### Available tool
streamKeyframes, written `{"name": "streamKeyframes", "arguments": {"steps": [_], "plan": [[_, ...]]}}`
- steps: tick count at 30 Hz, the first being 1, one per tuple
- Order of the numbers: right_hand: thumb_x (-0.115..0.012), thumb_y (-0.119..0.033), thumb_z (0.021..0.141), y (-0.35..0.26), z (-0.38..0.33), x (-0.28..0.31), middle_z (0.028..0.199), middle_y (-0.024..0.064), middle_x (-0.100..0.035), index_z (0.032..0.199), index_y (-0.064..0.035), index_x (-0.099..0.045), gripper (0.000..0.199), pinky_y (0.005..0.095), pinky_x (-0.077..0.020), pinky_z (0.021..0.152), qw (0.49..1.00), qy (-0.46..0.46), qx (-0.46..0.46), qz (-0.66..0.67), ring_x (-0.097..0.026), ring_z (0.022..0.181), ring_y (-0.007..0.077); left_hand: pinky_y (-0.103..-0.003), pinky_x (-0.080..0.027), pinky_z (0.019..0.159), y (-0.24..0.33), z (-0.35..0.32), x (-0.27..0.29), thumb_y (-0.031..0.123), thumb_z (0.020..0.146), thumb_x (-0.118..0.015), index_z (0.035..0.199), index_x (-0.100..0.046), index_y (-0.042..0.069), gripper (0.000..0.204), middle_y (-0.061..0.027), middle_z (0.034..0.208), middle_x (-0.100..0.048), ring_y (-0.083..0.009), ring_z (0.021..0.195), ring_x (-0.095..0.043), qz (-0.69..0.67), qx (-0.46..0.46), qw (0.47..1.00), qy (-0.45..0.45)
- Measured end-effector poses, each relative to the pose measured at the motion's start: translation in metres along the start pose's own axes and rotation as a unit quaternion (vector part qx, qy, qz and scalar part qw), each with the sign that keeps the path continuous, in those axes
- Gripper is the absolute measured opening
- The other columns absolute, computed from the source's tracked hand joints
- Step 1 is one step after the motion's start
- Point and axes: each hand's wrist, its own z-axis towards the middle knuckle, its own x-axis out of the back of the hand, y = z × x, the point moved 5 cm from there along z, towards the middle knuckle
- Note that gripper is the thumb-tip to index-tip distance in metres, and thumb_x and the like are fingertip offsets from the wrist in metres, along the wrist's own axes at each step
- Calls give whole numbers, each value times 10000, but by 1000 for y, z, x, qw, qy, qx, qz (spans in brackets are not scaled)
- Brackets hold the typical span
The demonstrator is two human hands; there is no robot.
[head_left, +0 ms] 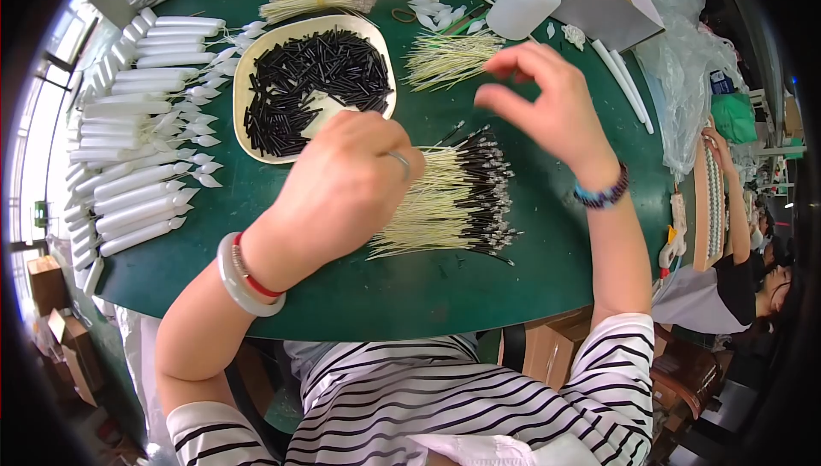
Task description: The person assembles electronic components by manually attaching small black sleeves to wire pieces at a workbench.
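Observation:
My left hand [352, 179] is closed, knuckles up, at the near right rim of a cream tray [242, 124] full of short black tubes [333, 68]. Its fingertips are hidden, so what they pinch, if anything, does not show. Partly under this hand lies a row of pale yellow wires [428, 205], many with black sleeves and small tips at their right ends [489, 192]. Farther back, my right hand [547, 103] hovers with thumb and fingers apart, nothing seen between them. Close to its fingertips is a loose pile of bare pale wires [445, 60].
White candle-shaped pieces with flame tips [141, 141] fill the left side. Behind the tray lies a tied wire bundle [321, 0]. A white squeeze bottle [523, 6], a grey box [599, 0] and white tubes [623, 85] stand or lie at back right. Another person's arm [735, 201] is far right.

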Motion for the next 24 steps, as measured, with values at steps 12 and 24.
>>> {"name": "streamKeyframes", "arguments": {"steps": [12, 24], "plan": [[-641, -95, 823, 36, 2, -17, 875, 91, -594, 912, -21, -561, 141, 377, -472, 738, 978, 33, 32, -202, -579, 833, 283, -317, -494, 668, -61, -5, 37, 72, 756, -687, 878, -687, -17, 150, -121, 862, -652, -252, 745, -623, 43, 174, 984, 10], [-614, 16, 804, 21, -8, -15, 974, 105, -594, 992, -17, -596, 191, 371, -506, 733, 986, 31, 50, -156, -605, 846, 303, -348, -499, 706, -62, 7, 12, 80, 751, -676, 825, -652, -18, 125, -132, 833, -625, -280, 788, -613, 28, 172, 984, -39]]}}
